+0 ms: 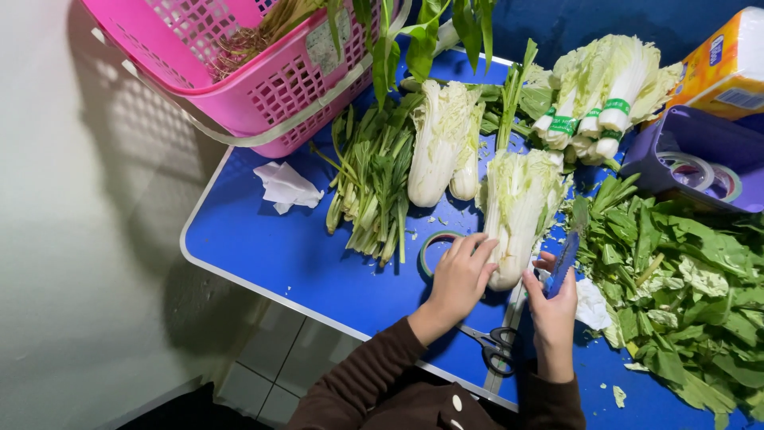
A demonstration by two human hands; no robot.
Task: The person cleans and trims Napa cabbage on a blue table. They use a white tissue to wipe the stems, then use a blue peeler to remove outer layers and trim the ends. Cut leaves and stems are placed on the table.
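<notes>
My left hand point(461, 275) rests with spread fingers on the base of a pale green napa cabbage point(517, 203) lying on the blue table point(263, 239). A roll of green tape point(430, 248) lies just under and left of that hand. My right hand point(551, 306) grips a blue-handled knife point(567, 255), its blade pointing up beside the cabbage's right side. Black scissors point(495, 348) lie on the table between my wrists.
Two more cabbages point(442, 135) and a bunch of long greens point(374, 179) lie to the left. Taped cabbage bundles point(605, 87) sit behind. Loose leaves point(684, 271) pile at right. A pink basket point(263, 72), purple tray point(700, 155) with tape rolls, crumpled tissue point(285, 187).
</notes>
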